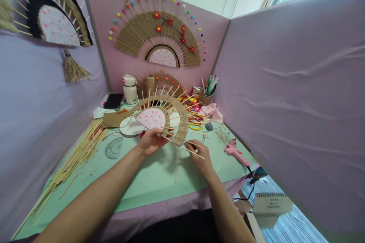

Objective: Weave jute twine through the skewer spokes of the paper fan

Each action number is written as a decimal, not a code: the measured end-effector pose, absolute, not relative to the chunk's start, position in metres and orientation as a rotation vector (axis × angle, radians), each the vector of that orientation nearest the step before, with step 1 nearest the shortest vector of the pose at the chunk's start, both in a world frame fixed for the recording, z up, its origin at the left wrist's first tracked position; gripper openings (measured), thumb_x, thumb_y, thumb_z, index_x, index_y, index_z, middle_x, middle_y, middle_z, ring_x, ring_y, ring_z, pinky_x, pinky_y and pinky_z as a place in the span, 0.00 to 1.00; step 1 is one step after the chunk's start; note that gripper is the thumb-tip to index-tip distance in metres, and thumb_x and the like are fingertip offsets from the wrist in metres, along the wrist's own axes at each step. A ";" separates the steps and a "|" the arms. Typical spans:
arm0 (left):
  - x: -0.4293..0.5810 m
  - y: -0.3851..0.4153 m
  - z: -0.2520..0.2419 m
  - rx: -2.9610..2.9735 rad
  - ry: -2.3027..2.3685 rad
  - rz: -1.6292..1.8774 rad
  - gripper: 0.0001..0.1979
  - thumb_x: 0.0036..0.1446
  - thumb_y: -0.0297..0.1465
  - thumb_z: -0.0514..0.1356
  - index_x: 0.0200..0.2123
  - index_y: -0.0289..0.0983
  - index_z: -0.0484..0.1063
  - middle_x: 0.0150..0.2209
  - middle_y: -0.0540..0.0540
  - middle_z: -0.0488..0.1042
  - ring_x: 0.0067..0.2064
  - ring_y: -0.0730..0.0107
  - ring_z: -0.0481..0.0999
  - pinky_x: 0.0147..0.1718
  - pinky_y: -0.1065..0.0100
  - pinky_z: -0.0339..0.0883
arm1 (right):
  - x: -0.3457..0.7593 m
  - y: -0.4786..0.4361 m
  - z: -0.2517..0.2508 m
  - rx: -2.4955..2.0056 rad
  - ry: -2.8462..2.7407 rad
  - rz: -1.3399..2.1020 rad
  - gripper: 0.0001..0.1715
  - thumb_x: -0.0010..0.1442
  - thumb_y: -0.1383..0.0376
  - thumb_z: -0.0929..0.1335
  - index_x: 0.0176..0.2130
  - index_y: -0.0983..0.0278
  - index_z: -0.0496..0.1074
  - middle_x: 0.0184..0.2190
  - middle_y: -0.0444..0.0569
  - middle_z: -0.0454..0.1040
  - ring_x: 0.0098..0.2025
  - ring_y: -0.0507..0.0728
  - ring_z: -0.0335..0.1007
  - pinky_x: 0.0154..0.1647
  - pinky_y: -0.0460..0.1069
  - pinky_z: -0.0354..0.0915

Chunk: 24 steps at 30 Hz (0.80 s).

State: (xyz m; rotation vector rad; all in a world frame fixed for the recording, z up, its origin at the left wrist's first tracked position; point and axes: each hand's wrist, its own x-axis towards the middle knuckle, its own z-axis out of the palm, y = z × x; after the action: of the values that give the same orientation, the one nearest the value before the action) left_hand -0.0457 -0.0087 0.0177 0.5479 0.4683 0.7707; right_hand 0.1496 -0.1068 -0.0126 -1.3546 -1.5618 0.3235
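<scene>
My left hand [154,141] grips a small woven fan at its lower edge, thumb over the spotted pink half-disc [152,118]. Twine is woven into a curved band [181,121] around thin wooden sticks, whose bare ends stick out past it. The fan is held tilted above the table. At the band's lower right end, my right hand [198,155] has its fingers closed beside two protruding sticks [196,154]. What lies between those fingertips is too small to make out.
Long sticks [71,152] lie at the left, near a protractor [114,148]. A pink glue gun [236,152] with a cord rests at the right. Scissors [195,126], a white bottle [130,89] and a tool cup [205,99] stand or lie behind. Finished fans [128,32] hang on partition walls.
</scene>
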 end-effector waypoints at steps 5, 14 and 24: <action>-0.045 -0.006 0.020 0.567 0.531 0.853 0.21 0.49 0.20 0.52 0.47 0.27 0.74 0.30 0.38 0.80 0.30 0.63 0.80 0.23 0.71 0.73 | 0.165 -0.111 -0.006 -1.388 -1.401 0.297 0.14 0.59 0.57 0.67 0.28 0.64 0.73 0.25 0.48 0.74 0.29 0.54 0.67 0.31 0.47 0.63; -0.049 0.001 0.022 0.559 0.571 0.953 0.16 0.49 0.20 0.52 0.40 0.27 0.74 0.30 0.39 0.80 0.30 0.65 0.80 0.24 0.72 0.74 | 0.162 -0.113 -0.007 -1.444 -1.200 0.281 0.20 0.54 0.54 0.70 0.20 0.64 0.65 0.17 0.40 0.61 0.22 0.49 0.54 0.24 0.45 0.55; -0.053 0.007 0.022 0.633 0.639 0.967 0.12 0.49 0.18 0.53 0.36 0.26 0.74 0.31 0.37 0.80 0.30 0.65 0.80 0.23 0.74 0.74 | 0.168 -0.120 0.003 -1.366 -1.433 0.232 0.13 0.60 0.58 0.66 0.29 0.64 0.70 0.24 0.44 0.68 0.27 0.52 0.61 0.30 0.47 0.60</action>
State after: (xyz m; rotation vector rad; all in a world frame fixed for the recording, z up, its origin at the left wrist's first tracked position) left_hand -0.0526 0.0073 0.0217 0.6332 0.6393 0.9673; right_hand 0.1678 -0.1196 0.0026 -1.3661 -1.4333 0.2320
